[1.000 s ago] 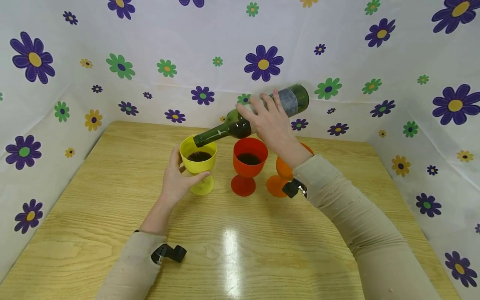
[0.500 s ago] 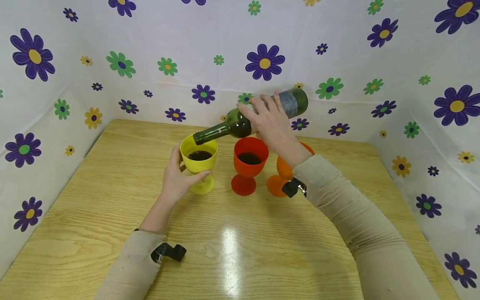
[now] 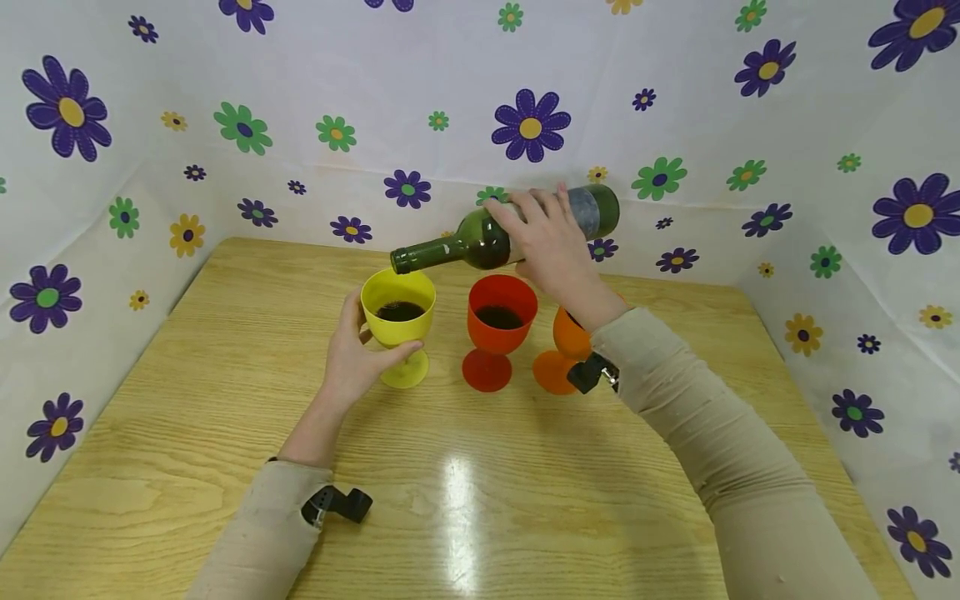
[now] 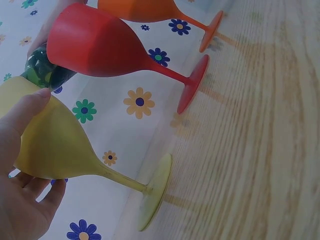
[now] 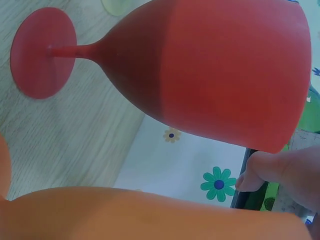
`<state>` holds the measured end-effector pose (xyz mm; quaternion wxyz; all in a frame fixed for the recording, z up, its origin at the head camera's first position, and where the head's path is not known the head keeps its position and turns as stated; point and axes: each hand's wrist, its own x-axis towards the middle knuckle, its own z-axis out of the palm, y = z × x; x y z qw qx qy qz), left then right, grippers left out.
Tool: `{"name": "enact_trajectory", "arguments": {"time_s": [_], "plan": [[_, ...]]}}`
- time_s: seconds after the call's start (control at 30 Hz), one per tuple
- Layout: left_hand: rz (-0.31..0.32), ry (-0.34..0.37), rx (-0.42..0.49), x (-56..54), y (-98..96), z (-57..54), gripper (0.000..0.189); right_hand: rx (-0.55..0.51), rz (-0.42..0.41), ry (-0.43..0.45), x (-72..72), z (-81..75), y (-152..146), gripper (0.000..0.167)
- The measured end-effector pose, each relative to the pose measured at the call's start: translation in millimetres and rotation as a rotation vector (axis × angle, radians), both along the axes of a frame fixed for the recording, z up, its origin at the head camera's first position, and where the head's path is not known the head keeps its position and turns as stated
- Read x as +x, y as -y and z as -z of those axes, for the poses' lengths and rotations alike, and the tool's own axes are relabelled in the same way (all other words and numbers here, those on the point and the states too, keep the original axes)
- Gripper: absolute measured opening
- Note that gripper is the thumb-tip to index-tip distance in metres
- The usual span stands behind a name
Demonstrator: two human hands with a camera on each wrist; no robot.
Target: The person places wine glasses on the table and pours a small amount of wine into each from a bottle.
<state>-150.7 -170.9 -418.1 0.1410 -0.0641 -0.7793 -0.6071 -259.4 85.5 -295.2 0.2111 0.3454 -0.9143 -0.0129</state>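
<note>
My left hand [image 3: 357, 354] holds the bowl of a yellow goblet [image 3: 406, 333], which stands on the table with dark liquid inside. In the left wrist view, thumb and fingers curl round the yellow goblet [image 4: 55, 135]. My right hand [image 3: 551, 250] grips a green glass wine bottle [image 3: 483, 239] around its body. The bottle lies nearly level, tipped slightly down to the left, its mouth just above the yellow goblet's rim; no stream shows. Beside it stands a red goblet [image 3: 501, 321] with dark liquid. An orange goblet [image 3: 572, 337] is partly hidden behind my right wrist.
All three goblets stand in a row on a wooden table [image 3: 390, 483]. A white cloth [image 3: 450, 67] printed with flowers rises behind and at both sides. In the right wrist view, the red goblet [image 5: 225, 70] is close to the camera.
The bottle's neck has risen from inside the yellow goblet's rim to just above it, and the bottle is now closer to level. My left hand and the goblets have stayed in place.
</note>
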Motion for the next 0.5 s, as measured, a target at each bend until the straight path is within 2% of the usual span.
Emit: {"name": "enact_trajectory", "arguments": {"time_s": [0.07, 0.23, 0.33, 0.47, 0.5], "plan": [[0.003, 0.007, 0.005, 1.6, -1.1, -3.1, 0.089, -0.014, 0.008, 0.007, 0.0, -1.6, -1.6, 0.09], [0.016, 0.023, 0.02, 12.3, -6.2, -21.8, 0.088, -0.084, 0.026, 0.055, -0.5, -4.2, -7.2, 0.089], [0.017, 0.011, 0.022, 10.1, -5.0, -17.0, 0.088, -0.129, 0.047, 0.086, -1.3, -5.1, -11.8, 0.09], [0.022, 0.0, 0.025, 11.6, -5.8, -18.7, 0.086, -0.194, 0.078, 0.135, -0.8, -8.0, -19.9, 0.093], [0.024, 0.005, 0.026, 13.8, -6.8, -22.9, 0.085, -0.219, 0.083, 0.153, -0.5, -9.0, -22.3, 0.094]]}}
